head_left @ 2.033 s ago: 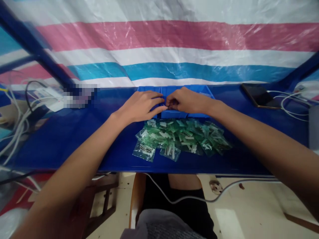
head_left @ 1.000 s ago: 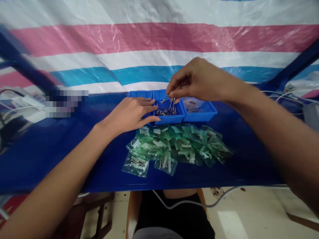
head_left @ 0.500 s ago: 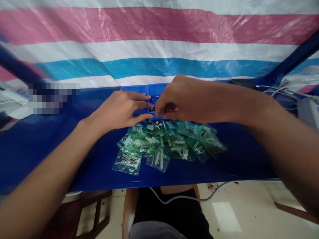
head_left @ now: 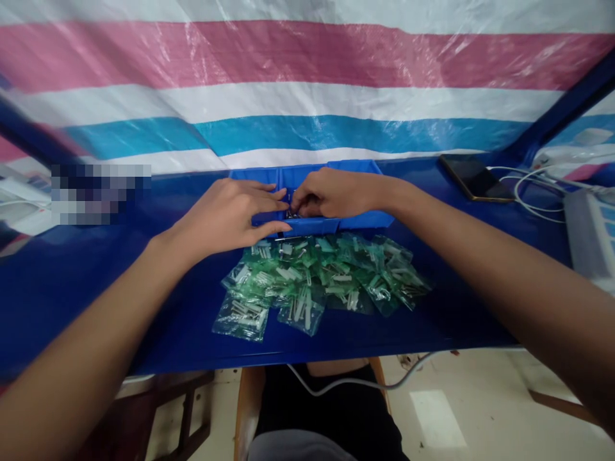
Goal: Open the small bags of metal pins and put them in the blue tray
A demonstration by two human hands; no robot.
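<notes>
Looks partway done, judging by packed bags (head_left: pixel 324 276) at six o'clock and metal pieces (head_left: pixel 291 215) left loose at twelve, between spread left hand (head_left: pixel 231 212) and curled right hand (head_left: pixel 331 193) of unclear grip.

Right hand (head_left: pixel 331 192) hides most of middle blue bin (head_left: pixel 312 226); can't tell if it pinches anything. Far-left item (head_left: pixel 98 195) pixelated. Grey box (head_left: pixel 582 224), right, cut by edge.

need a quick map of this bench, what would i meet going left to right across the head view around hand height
Blurred white clutter → left hand → right hand → dark phone → pale grey object at the right edge.
</notes>
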